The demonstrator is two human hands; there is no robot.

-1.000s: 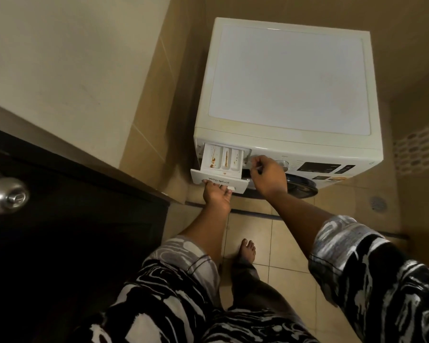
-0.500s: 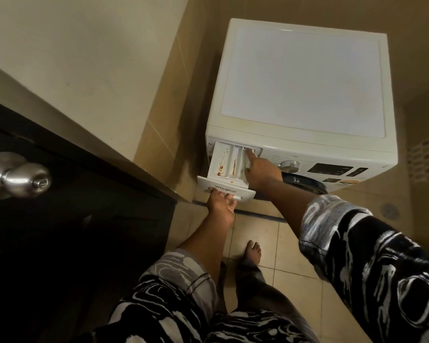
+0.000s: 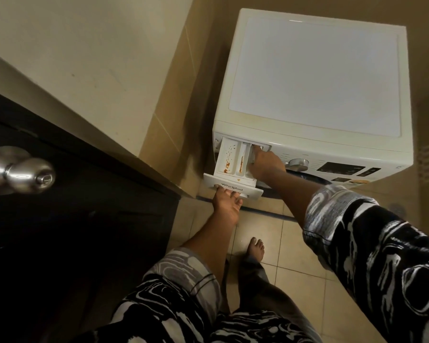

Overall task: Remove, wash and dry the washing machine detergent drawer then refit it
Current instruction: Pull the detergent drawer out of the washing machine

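The white detergent drawer (image 3: 229,164) sticks well out of the front-left corner of the white washing machine (image 3: 315,78). Orange-brown stains mark its left and middle compartments. My left hand (image 3: 227,203) grips the drawer's front panel from below, fingers hooked under its lower edge. My right hand (image 3: 264,163) reaches into the drawer's right compartment, its index finger pressing down at the back of that compartment near the machine's opening.
A dark door (image 3: 60,219) with a steel knob (image 3: 20,170) stands open at the left, close to the machine. A tiled wall (image 3: 174,107) fills the gap between them. My bare foot (image 3: 256,248) stands on the beige floor tiles (image 3: 295,283). The control dial (image 3: 299,164) sits right of the drawer.
The drawer has slid further out of the machine. My right hand moved from the panel beside the drawer into its right compartment and now presses at the back.
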